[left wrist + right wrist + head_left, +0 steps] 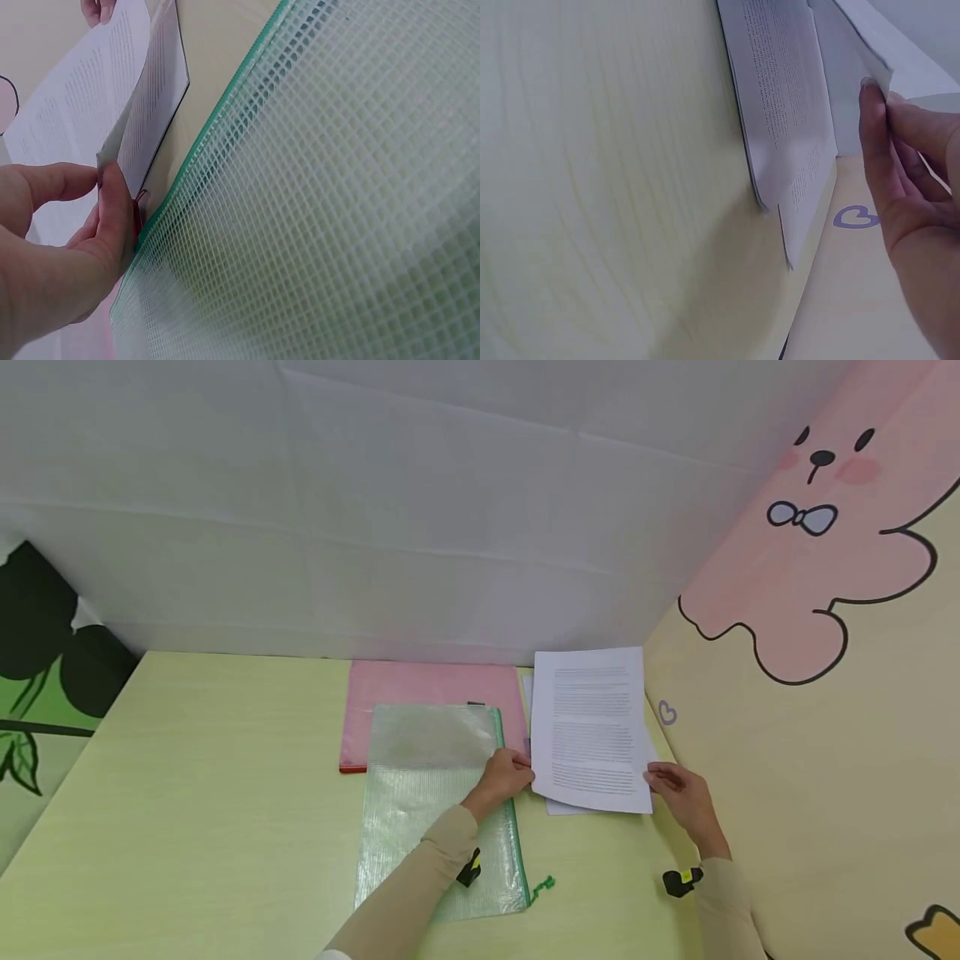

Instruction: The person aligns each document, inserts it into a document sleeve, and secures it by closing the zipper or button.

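Both hands hold up a printed stack of paper sheets [592, 727] at the right of the table. My left hand [504, 774] pinches the stack's lower left edge between thumb and fingers, seen closely in the left wrist view. On the other side, my right hand [922, 165] pinches the lower right edge. Beneath the raised sheets, more printed paper [780, 97] lies on the table. A clear mesh zip pouch [435, 827] with a green zip edge lies under the left forearm, and its green pull cord [543, 887] trails to the right.
A pink zip pouch [435, 681] with a red edge lies at the back, partly under the mesh pouch. The pale yellow table [225, 793] meets a white wall [420, 527] behind and a cartoon-printed wall [810, 760] close by the right hand.
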Available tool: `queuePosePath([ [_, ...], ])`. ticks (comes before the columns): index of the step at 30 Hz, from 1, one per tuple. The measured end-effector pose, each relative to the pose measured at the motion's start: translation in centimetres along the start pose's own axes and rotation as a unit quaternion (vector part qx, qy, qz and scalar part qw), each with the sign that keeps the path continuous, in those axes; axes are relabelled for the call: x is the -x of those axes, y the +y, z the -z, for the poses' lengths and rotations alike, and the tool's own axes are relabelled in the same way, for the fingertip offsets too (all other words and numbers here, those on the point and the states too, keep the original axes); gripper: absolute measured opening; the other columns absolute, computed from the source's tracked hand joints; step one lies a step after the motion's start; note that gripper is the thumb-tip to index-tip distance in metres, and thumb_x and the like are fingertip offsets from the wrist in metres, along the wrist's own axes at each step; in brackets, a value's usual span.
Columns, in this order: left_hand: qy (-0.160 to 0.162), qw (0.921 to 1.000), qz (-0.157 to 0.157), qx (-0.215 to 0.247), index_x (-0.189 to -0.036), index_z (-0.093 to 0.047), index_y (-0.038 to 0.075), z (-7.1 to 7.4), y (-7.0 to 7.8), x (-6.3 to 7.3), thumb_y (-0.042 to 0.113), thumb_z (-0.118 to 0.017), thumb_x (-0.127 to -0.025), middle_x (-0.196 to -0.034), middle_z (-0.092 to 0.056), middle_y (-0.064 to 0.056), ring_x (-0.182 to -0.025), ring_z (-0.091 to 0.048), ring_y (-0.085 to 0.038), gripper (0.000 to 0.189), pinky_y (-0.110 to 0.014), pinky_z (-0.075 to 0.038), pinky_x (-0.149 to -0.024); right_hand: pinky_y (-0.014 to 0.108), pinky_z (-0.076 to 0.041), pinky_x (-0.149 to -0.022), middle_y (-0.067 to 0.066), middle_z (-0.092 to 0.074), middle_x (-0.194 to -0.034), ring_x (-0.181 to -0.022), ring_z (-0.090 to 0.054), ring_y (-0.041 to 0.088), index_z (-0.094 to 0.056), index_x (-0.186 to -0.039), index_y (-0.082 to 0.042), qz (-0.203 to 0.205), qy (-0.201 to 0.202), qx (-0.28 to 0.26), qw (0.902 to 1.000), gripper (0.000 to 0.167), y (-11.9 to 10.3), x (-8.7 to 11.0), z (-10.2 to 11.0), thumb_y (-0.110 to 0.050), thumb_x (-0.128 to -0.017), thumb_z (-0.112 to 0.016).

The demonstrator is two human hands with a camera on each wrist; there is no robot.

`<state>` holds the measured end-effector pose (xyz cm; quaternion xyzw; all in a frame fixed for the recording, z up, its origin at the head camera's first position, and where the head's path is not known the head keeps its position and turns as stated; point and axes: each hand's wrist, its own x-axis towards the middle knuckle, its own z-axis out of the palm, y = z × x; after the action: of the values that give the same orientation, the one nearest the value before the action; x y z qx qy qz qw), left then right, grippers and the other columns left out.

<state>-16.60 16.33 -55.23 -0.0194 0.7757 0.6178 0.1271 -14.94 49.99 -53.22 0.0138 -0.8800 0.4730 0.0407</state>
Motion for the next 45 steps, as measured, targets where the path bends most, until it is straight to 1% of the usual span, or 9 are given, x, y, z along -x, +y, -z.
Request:
queuePosePath([
  [6,0.019,0.9994,-0.007,0.029,-0.102,-0.072,-0.005,0.3,0.3,-0.1,0.004,-0.07,-0.092,-0.091,-0.071,-0.011,-0.08,-0.067,-0.018,0.014,-0.027,-0.056,-0.069,0.022,-0.059,-0.078,0.024,-0.07,-0.109,-0.088,-0.067,-0.001,-0.068,-0.117,0.013,0.026,0.031,-0.02,0.999,0.026,-0.1,0.6,-0.1,-0.004,-0.097,-0.07],
  [10,0.032,0.9968,-0.029,0.067,-0.104,-0.072,-0.007,0.9,0.7,-0.2,0.005,-0.07,-0.095,-0.092,-0.071,-0.014,-0.083,-0.072,-0.027,0.015,-0.03,-0.059,-0.071,0.025,-0.06,-0.079,0.009,-0.073,-0.105,-0.088,-0.069,0.001,-0.067,-0.117,0.014,0.037,0.038,-0.046,0.9975,0.027,-0.5,0.8,-0.1,-0.003,-0.096,-0.071],
  [14,0.03,0.9937,-0.045,0.099,-0.106,-0.07,-0.009,1.5,1.2,-0.4,0.005,-0.07,-0.097,-0.096,-0.071,-0.017,-0.09,-0.072,-0.035,0.017,-0.04,-0.061,-0.08,0.024,-0.06,-0.079,-0.005,-0.073,-0.102,-0.088,-0.07,0.003,-0.066,-0.119,0.016,0.04,0.035,-0.072,0.996,0.029,-0.7,1.1,-0.1,-0.002,-0.096,-0.071],
  [22,0.043,0.9882,-0.066,0.131,-0.109,-0.069,-0.007,2.3,2.1,-0.9,0.005,-0.071,-0.096,-0.1,-0.07,-0.017,-0.09,-0.071,-0.025,0.017,-0.04,-0.062,-0.08,0.022,-0.059,-0.08,-0.01,-0.073,-0.101,-0.089,-0.071,0.007,-0.065,-0.118,0.018,0.041,0.029,-0.087,0.9949,0.031,-0.6,1.2,-0.1,-0.003,-0.096,-0.072],
  [27,0.045,0.9869,-0.099,0.119,-0.105,-0.07,-0.002,2.5,2.6,-0.8,0.005,-0.073,-0.095,-0.099,-0.071,-0.013,-0.092,-0.07,-0.022,0.012,-0.036,-0.062,-0.078,0.024,-0.059,-0.081,-0.008,-0.073,-0.101,-0.09,-0.071,0.008,-0.064,-0.118,0.018,0.043,0.036,-0.101,0.9933,0.03,-0.4,1.2,-0.1,0.0,-0.095,-0.071],
  [30,0.044,0.9835,-0.148,0.094,-0.102,-0.07,-0.002,2.5,2.9,-0.6,0.003,-0.072,-0.095,-0.099,-0.07,-0.012,-0.092,-0.069,-0.023,0.009,-0.031,-0.061,-0.077,0.022,-0.059,-0.082,-0.007,-0.072,-0.103,-0.091,-0.07,0.004,-0.063,-0.118,0.018,0.044,0.036,-0.104,0.9929,0.03,-0.4,1.3,-0.1,0.001,-0.095,-0.071],
  [35,0.029,0.9725,-0.22,0.069,-0.097,-0.068,-0.002,3.9,3.4,-0.9,-0.001,-0.071,-0.094,-0.098,-0.069,-0.012,-0.096,-0.068,-0.026,0.005,-0.03,-0.058,-0.085,0.017,-0.056,-0.084,-0.007,-0.072,-0.106,-0.097,-0.068,-0.001,-0.061,-0.122,0.017,0.035,0.05,-0.116,0.9914,0.033,-1.3,1.3,-1.1,0.003,-0.094,-0.071],
  [42,-0.01,0.9673,-0.248,0.054,-0.098,-0.067,0.002,5.7,4.1,-1.1,0.002,-0.07,-0.096,-0.096,-0.069,-0.008,-0.095,-0.067,-0.021,0.004,-0.028,-0.057,-0.083,0.019,-0.054,-0.092,-0.002,-0.07,-0.114,-0.103,-0.069,0.006,-0.054,-0.134,0.017,0.057,0.039,-0.154,0.9857,0.043,-2.4,0.7,-2.5,0.006,-0.095,-0.068],
  [45,-0.03,0.9607,-0.271,0.051,-0.099,-0.066,0.0,6.4,4.2,-1.1,0.002,-0.069,-0.097,-0.097,-0.07,-0.01,-0.093,-0.067,-0.022,0.005,-0.028,-0.058,-0.082,0.018,-0.053,-0.092,-0.002,-0.07,-0.115,-0.103,-0.069,0.005,-0.053,-0.135,0.017,0.054,0.037,-0.15,0.9864,0.044,-2.9,0.6,-3.2,0.005,-0.096,-0.068],
])
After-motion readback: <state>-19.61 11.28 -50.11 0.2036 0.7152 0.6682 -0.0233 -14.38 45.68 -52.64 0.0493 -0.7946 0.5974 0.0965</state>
